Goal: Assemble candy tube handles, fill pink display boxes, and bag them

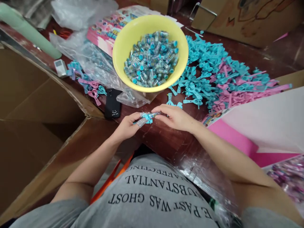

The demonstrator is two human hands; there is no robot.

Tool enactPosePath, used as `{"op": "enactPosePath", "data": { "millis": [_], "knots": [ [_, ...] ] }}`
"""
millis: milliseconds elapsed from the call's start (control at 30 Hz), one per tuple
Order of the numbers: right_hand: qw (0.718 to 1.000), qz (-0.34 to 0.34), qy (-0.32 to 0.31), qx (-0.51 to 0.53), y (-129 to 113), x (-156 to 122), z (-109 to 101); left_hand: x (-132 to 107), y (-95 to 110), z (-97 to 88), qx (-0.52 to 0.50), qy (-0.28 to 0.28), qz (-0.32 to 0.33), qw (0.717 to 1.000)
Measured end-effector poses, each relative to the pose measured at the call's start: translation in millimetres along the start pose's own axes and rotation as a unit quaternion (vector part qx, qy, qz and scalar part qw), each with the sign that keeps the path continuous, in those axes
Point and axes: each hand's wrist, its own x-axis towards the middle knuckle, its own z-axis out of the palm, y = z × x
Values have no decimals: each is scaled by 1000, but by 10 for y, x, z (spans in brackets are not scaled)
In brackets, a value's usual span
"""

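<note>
My left hand (pixel 129 125), with silvery wrapping on two fingertips, pinches a small turquoise plastic piece (pixel 149 118) above the table's front edge. Between the fingers of my right hand (pixel 174 117) is a small clear tube (pixel 155 114), its end against the turquoise piece. Just beyond my hands stands a yellow bowl (pixel 121 76) full of similar clear tubes with blue caps (pixel 152 60). A few loose turquoise plastic pieces (pixel 171 100) lie close to my right hand. My fingers partly hide how the tube and the piece meet.
A heap of turquoise plastic pieces (pixel 201 57) and pink ones (pixel 232 98) spreads to the right. A black phone (pixel 112 103), clear plastic bag (pixel 95 63) and white timer-like device (pixel 60 68) lie left. Cardboard boxes (pixel 237 22) stand around; an open pink-and-white box (pixel 232 136) is at right.
</note>
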Motion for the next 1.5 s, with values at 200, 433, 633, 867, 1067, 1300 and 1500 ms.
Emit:
{"op": "enactPosePath", "data": {
  "millis": [200,433,633,867,1067,1300,1500],
  "knots": [
    [999,-8,11,-52,-68,-241,-7,187,200,113,26,-51,47,997],
    [988,153,-2,26,-209,-203,137,-49,95,223,255,65,119,957],
    [915,294,-79,263,10,111,385,-258,-31,99,309,129,125,934],
    [989,117,-17,-88,438,843,1074,-524,-111,-112,122,349,-41,928],
    [965,218,47,-136,383,1620,1485,-583,-191,71,1,350,-95,932],
    [968,215,-14,-128,510,1938,1372,-418,-261,288,-100,336,-127,928],
    [965,220,44,-135,488,2039,1244,-272,-357,270,-159,400,-122,894]
  ]
}}
